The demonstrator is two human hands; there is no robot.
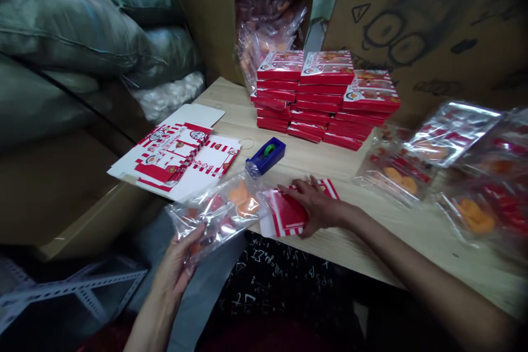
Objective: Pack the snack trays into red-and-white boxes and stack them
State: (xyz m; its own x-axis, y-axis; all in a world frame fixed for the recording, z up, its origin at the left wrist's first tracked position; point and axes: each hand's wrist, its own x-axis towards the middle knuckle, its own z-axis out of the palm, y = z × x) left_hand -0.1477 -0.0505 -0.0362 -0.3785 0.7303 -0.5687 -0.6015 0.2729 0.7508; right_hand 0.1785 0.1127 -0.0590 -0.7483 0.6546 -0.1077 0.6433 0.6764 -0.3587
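Observation:
My left hand [185,256] is closed on one end of a clear plastic bag [214,217]. Inside the bag are orange and pinkish-red pieces whose kind I cannot make out. The bag is tilted in front of the table edge, its far end reaching a red-and-white printed carton [289,214]. That carton lies at the near edge with a white flap toward the bag. Across its top lies my right hand [315,203], thumb at the near side and fingers at the far side, gripping it. A blue tape dispenser [267,157] with a green core stands just beyond.
Unfolded printed cartons [177,154] lie at the left. Filled red boxes [313,93] are stacked at the back, before a large cardboard box [210,11] of bagged pieces. Several clear packs [400,170] sit at the right. Big sacks [61,16] are piled at the left.

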